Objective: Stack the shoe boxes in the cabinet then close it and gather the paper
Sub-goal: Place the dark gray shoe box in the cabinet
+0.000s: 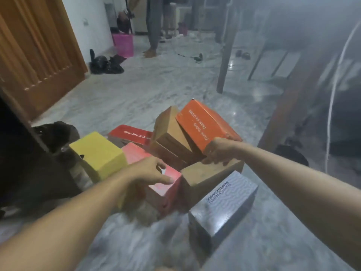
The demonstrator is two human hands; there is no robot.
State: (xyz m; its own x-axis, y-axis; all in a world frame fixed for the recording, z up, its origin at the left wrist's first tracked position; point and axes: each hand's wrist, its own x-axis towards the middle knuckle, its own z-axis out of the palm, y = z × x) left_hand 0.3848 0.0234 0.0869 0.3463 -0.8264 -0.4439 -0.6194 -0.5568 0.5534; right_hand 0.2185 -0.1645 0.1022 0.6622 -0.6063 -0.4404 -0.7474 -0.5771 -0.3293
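a heap of shoe boxes on the marble floor [136, 98], none yet stacked in the cabinet. the right hand [218, 151] grips the near end of a tilted orange box [203, 126], leaning on a brown box [172, 133] to its left. the left hand [148, 171], fingers spread, rests on a pink box [166, 184] beneath it. this looks like the pick-up step; next, lifting the orange box clear.
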